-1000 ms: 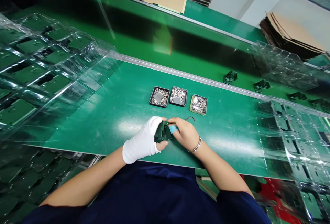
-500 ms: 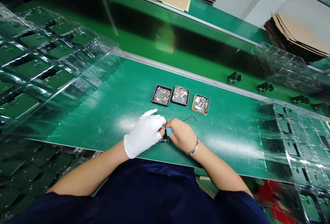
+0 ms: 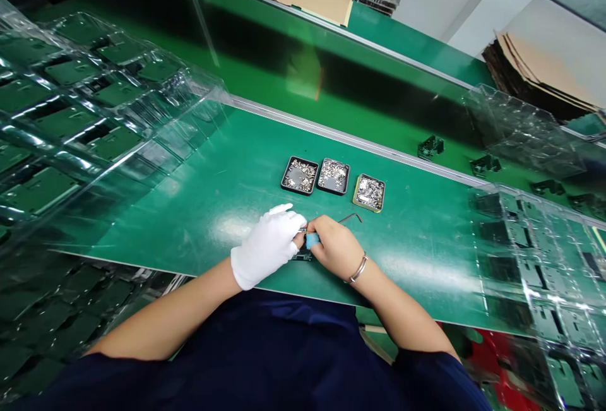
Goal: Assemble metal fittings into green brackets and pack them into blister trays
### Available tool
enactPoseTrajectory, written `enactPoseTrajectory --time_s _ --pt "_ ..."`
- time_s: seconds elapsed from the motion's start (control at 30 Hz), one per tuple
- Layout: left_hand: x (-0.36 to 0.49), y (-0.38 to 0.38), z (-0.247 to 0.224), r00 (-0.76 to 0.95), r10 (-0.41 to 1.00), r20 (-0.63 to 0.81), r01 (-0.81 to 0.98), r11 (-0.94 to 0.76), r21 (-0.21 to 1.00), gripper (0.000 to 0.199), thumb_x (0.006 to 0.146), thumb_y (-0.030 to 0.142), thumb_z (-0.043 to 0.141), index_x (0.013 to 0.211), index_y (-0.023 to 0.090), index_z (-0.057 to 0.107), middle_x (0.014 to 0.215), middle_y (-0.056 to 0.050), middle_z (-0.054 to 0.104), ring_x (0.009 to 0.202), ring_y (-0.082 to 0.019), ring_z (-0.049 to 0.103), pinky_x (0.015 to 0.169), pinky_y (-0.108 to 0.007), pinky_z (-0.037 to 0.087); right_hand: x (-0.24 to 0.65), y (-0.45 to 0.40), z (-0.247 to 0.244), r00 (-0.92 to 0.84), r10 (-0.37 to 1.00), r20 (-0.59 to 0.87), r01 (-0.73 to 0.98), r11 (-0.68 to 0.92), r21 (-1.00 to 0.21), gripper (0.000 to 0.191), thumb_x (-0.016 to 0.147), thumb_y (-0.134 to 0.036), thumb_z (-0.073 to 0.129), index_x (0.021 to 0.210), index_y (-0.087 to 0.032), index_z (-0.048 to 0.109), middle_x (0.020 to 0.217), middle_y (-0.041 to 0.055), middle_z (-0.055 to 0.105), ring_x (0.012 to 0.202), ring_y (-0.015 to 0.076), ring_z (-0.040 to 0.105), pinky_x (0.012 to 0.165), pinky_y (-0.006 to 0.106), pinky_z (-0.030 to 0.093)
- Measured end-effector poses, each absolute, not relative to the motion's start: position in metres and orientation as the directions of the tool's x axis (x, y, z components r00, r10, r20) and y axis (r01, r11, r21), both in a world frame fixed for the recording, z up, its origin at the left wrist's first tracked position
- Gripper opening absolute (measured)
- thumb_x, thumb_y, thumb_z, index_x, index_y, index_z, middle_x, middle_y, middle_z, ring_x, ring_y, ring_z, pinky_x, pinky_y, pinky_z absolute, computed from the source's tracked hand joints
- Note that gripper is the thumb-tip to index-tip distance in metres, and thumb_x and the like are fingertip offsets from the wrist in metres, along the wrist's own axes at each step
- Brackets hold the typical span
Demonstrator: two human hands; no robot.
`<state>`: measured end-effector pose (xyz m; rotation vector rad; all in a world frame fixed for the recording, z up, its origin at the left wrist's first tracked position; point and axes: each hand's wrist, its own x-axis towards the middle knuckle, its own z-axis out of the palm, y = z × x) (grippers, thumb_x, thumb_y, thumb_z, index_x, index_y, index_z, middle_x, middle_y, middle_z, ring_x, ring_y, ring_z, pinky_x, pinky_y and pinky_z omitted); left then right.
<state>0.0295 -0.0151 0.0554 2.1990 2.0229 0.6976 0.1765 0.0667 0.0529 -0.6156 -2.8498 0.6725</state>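
Note:
My left hand, in a white glove with bare fingertips, is closed around a small dark part low over the green bench. Most of the part is hidden by the fingers. My right hand is bare, with a blue cover on one finger and a bracelet at the wrist. Its fingers pinch together at the part's upper edge, and what they grip is hidden. A thin L-shaped hex key sticks out behind the right hand; I cannot tell whether it is held or lies on the bench.
Two black trays and a yellowish tray of small shiny metal pieces stand beyond my hands. Clear plastic trays flank me at left and right. Dark brackets sit past the metal rail.
The whole view has shifted slightly. Both hands stay together at the dark part, with only a tiny shift of the fingers.

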Motion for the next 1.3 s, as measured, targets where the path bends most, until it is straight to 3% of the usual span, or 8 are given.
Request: enactPoseTrajectory --time_s 0.1,0.33,0.6,0.87,1.07,1.3 --pt "0.0311 -0.0149 0.0544 0.016 0.958 0.285 0.927 -0.121 0.354 0.019 0.082 0.011 0.045 0.067 0.019 0.052 0.063 -0.001 0.055 0.064 -0.018 0.055 0.092 -0.037 0.048 0.1748 0.0674 0.0556 -0.904 0.427 0.007 0.38 0.811 -0.444 0.025 0.067 -0.004 0.046 0.087 -0.019 0.05 0.086 0.0056 0.059 0.079 0.0182 0.057 0.074 0.029 0.048" --pt "0.0292 -0.0157 0.0575 0.037 0.964 0.262 0.93 -0.13 0.344 0.015 0.081 0.014 0.047 0.068 0.019 0.053 0.062 0.0 0.054 0.059 -0.016 0.053 0.1 -0.041 0.044 0.1738 0.0679 0.0545 -0.901 0.433 0.019 0.372 0.796 -0.477 0.023 0.068 -0.005 0.045 0.085 -0.02 0.048 0.084 0.0051 0.058 0.078 0.0183 0.056 0.073 0.029 0.048" --pt "0.0304 -0.0132 0.0563 0.017 0.965 0.263 0.952 -0.097 0.292 0.017 0.08 0.014 0.047 0.065 0.02 0.052 0.059 0.0 0.052 0.057 -0.017 0.053 0.1 -0.04 0.044 0.1714 0.0653 0.0595 -0.896 0.444 -0.01 0.403 0.801 -0.443 0.036 0.063 0.0 0.039 0.094 -0.018 0.048 0.09 0.0077 0.059 0.081 0.0205 0.058 0.072 0.031 0.048" --pt "0.0286 -0.0135 0.056 0.019 0.968 0.249 0.927 -0.11 0.359 0.015 0.081 0.013 0.045 0.069 0.02 0.052 0.063 0.001 0.054 0.061 -0.016 0.054 0.099 -0.04 0.044 0.1741 0.069 0.0559 -0.888 0.46 -0.004 0.41 0.789 -0.457 0.023 0.071 -0.005 0.046 0.089 -0.019 0.05 0.088 0.0057 0.06 0.081 0.0186 0.058 0.074 0.029 0.048" --pt "0.0324 -0.0118 0.0519 -0.013 0.954 0.298 0.928 -0.1 0.359 0.018 0.08 0.011 0.044 0.067 0.02 0.051 0.063 -0.002 0.055 0.066 -0.019 0.056 0.095 -0.037 0.047 0.1708 0.0702 0.0629 -0.892 0.446 -0.074 0.438 0.812 -0.385 0.023 0.07 -0.005 0.046 0.088 -0.018 0.049 0.088 0.0077 0.06 0.081 0.0202 0.059 0.073 0.03 0.048" --pt "0.0287 -0.0108 0.052 0.019 0.962 0.274 0.924 -0.121 0.362 0.015 0.081 0.014 0.047 0.069 0.02 0.052 0.065 -0.001 0.055 0.063 -0.017 0.055 0.099 -0.04 0.045 0.1714 0.072 0.0588 -0.894 0.446 -0.03 0.416 0.805 -0.422 0.024 0.068 -0.005 0.045 0.087 -0.019 0.048 0.088 0.0061 0.059 0.08 0.0187 0.058 0.074 0.03 0.049"
